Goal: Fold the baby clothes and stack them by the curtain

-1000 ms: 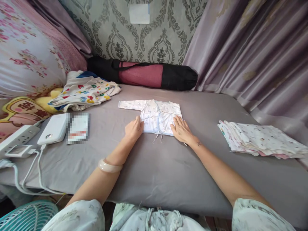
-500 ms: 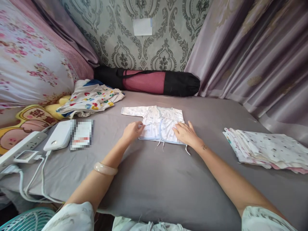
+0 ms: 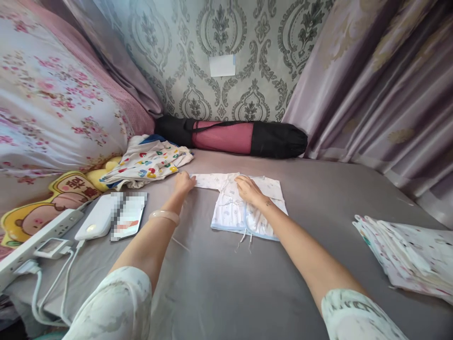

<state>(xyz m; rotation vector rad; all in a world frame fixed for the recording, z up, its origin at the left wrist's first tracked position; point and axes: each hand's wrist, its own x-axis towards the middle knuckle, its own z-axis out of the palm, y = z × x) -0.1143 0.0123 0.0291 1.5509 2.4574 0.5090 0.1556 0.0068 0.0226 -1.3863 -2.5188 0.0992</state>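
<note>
A small white baby shirt (image 3: 230, 215) with blue trim and thin tie strings lies front up on the grey sheet. Its left-side sleeve is stretched out sideways, while the other sleeve lies folded across the body. My left hand (image 3: 184, 182) is closed on the end of the outstretched sleeve, the cuff hidden by the fingers. Across the upper chest of the shirt, close to the neckline, rests my right hand (image 3: 248, 190), palm down with fingers extended.
Folded baby clothes (image 3: 406, 255) are stacked at right. A patterned garment (image 3: 148, 160) lies back left by a yellow plush cushion (image 3: 38, 215). Nearer are a phone (image 3: 131, 217), white power bank (image 3: 101, 217) and power strip (image 3: 46, 241). A rolled mat bag (image 3: 222, 137) lies along the wall.
My left hand has gone from the shirt's side edge to the sleeve end. My right hand has shifted from the lower right part up to the chest. The camera view has tilted up slightly.
</note>
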